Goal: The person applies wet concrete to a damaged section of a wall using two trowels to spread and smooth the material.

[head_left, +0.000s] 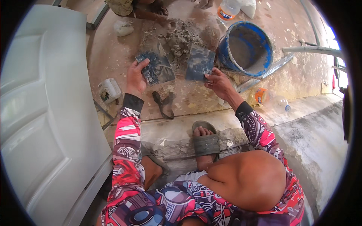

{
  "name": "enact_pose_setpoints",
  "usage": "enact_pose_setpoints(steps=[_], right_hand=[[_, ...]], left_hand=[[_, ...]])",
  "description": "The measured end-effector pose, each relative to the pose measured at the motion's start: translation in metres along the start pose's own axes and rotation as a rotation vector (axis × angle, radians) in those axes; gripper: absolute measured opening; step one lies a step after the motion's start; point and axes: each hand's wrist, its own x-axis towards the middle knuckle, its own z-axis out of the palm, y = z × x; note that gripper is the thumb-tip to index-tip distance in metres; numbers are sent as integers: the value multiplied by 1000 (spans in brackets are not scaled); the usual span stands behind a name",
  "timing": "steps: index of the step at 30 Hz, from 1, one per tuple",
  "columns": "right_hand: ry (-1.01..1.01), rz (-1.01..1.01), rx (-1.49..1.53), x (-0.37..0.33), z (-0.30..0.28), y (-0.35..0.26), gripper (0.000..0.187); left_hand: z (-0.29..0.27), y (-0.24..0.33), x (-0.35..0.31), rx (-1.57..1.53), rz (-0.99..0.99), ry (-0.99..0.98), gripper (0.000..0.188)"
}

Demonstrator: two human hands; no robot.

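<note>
My left hand [137, 75] grips the edge of a dark flat plate [156, 67] smeared with grey mortar, its thumb on top. A second dark square plate [200, 62], bluish and also smeared, is pinched at its lower right corner by my right hand [220, 83]. The two plates are held apart, side by side. Just beyond them a heap of wet grey mortar [183, 39] lies on the floor. To the right of the right-hand plate stands a blue bucket [222, 52] coated inside with grey mix.
A white panel door [56, 94] fills the left side. Another person's hand [170, 25] reaches to the heap's far side. A dark strap [164, 104], a stained white container [109, 90], plastic bottles [262, 95] and a metal bar [267, 73] lie around. A step edge [181, 124] runs before my feet.
</note>
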Motion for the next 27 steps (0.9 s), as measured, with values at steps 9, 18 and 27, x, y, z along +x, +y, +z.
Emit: enact_pose_setpoints(steps=[9,18,27], right_hand=[[-27,-117,-112,4,2,-7,14],[-83,-53,-8,-16,0,-13,27],[28,-209,-147,-21,3,-25,17]], left_hand=[[-5,-47,-14,1146,500,188,13],[-9,-62,-16,13,-168,-140,19],[-40,-64,-24,-228,-146,-38,22]])
